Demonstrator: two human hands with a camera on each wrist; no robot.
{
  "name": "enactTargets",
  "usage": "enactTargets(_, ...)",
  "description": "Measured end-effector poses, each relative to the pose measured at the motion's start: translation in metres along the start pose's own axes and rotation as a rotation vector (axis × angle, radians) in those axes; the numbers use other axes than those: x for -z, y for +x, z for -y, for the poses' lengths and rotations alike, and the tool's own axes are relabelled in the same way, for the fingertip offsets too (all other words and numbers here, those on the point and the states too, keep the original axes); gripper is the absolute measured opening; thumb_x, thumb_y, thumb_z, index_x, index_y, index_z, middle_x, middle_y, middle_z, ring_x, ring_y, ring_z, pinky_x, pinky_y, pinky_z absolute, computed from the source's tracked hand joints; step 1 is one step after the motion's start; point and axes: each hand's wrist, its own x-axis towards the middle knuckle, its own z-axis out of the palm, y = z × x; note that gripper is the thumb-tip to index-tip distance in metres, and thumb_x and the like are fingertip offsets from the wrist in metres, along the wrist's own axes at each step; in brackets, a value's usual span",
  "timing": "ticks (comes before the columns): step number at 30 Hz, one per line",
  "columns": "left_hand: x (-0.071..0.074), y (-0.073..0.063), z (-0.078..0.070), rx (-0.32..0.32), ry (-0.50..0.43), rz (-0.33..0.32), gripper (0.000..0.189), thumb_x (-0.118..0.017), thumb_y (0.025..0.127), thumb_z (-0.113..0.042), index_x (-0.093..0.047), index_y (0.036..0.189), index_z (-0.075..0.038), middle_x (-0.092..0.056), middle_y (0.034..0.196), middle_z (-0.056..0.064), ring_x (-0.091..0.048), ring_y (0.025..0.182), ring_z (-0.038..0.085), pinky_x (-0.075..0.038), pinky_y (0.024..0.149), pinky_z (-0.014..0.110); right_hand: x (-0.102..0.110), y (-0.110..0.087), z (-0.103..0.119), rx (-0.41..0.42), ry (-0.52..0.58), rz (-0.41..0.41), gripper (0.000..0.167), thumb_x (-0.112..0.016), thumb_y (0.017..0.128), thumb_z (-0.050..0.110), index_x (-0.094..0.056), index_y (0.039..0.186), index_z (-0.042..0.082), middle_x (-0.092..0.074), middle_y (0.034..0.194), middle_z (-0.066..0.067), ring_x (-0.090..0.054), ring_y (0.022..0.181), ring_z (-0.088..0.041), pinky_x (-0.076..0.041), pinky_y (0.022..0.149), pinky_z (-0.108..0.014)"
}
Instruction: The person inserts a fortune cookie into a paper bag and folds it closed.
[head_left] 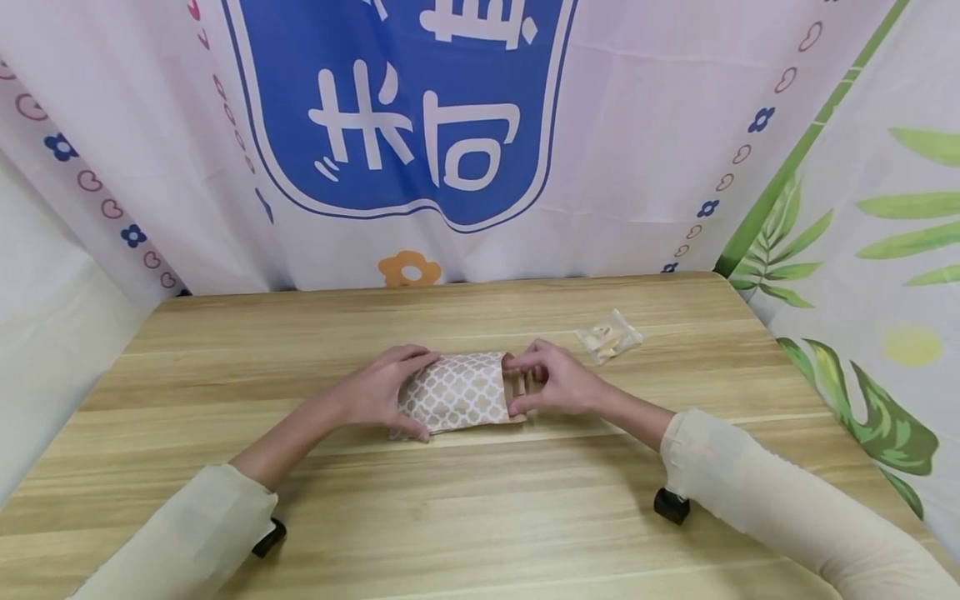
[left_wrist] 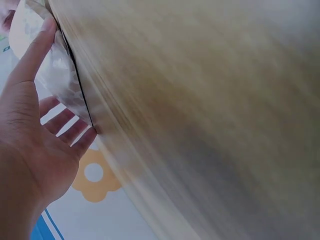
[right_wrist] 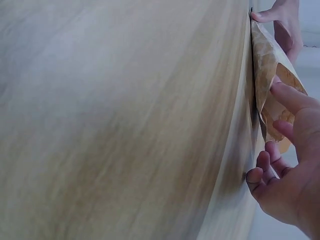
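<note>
A patterned paper bag (head_left: 457,388), white lattice on tan, lies flat on the wooden table, its mouth facing right. My left hand (head_left: 386,392) holds its closed end, thumb on the near edge and fingers on the far edge. In the left wrist view the left hand (left_wrist: 42,120) spans the bag (left_wrist: 62,75) from edge to edge. At the mouth is my right hand (head_left: 558,379), its thumb and forefinger at the rim. The right wrist view shows the bag's brown inside (right_wrist: 280,112), with the right hand's (right_wrist: 295,150) thumb at the opening and other fingers curled. What the bag contains is hidden.
A small clear packet (head_left: 608,337) with pale pieces in it lies on the table (head_left: 450,517) beyond my right hand. Behind the table's far edge hangs a printed cloth (head_left: 637,192). A leaf-patterned cloth (head_left: 885,317) hangs at the right.
</note>
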Motion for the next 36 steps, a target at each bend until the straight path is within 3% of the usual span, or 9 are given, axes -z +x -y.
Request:
enactTargets(12, -0.001, -0.002, -0.001, -0.003, -0.005, -0.007, 0.115, -0.095, 0.067, -0.053, -0.046, 0.152, 0.006, -0.049, 0.150, 0.025, -0.046, 0.138, 0.043, -0.044, 0.111, 0.060, 0.005, 0.001, 0.002, 0.012, -0.040, 0.070, 0.065, -0.088, 0.083, 0.022, -0.063, 0.138, -0.003, -0.060, 0.105, -0.011, -0.051, 0.087, -0.020, -0.047, 0.075, -0.027)
enactTargets(17, -0.001, -0.002, 0.000, -0.006, -0.003, -0.003, 0.114, -0.094, 0.068, -0.053, -0.046, 0.152, 0.005, -0.049, 0.150, 0.024, -0.045, 0.139, 0.043, -0.044, 0.111, 0.060, 0.013, -0.002, 0.003, 0.002, -0.066, 0.010, 0.056, -0.088, 0.083, 0.022, -0.069, 0.133, 0.005, -0.066, 0.106, -0.010, -0.063, 0.091, -0.021, -0.057, 0.082, -0.034)
enactTargets(21, -0.001, -0.002, 0.000, 0.000, 0.002, 0.002, 0.113, -0.094, 0.068, -0.053, -0.046, 0.152, 0.005, -0.048, 0.150, 0.024, -0.045, 0.139, 0.043, -0.044, 0.111, 0.060, 0.019, -0.005, 0.002, 0.008, -0.099, -0.045, 0.054, -0.089, 0.083, 0.020, -0.070, 0.130, 0.003, -0.068, 0.109, -0.013, -0.067, 0.092, -0.023, -0.058, 0.085, -0.040)
enactTargets(28, 0.000, -0.002, 0.000, 0.004, 0.001, 0.011, 0.113, -0.093, 0.069, -0.054, -0.045, 0.153, 0.004, -0.047, 0.151, 0.023, -0.044, 0.140, 0.043, -0.043, 0.111, 0.061, 0.029, -0.011, -0.005, 0.020, -0.158, -0.156, 0.048, -0.090, 0.080, 0.015, -0.072, 0.121, -0.003, -0.069, 0.112, -0.019, -0.067, 0.094, -0.031, -0.057, 0.082, -0.048)
enactTargets(36, -0.002, -0.002, 0.001, 0.011, -0.008, 0.020, 0.113, -0.092, 0.070, -0.056, -0.044, 0.154, 0.003, -0.045, 0.153, 0.024, -0.043, 0.141, 0.043, -0.041, 0.113, 0.061, 0.037, -0.018, -0.011, -0.061, -0.199, -0.200, 0.045, -0.089, 0.081, 0.015, -0.072, 0.119, -0.002, -0.064, 0.118, -0.021, -0.062, 0.100, -0.034, -0.054, 0.088, -0.054)
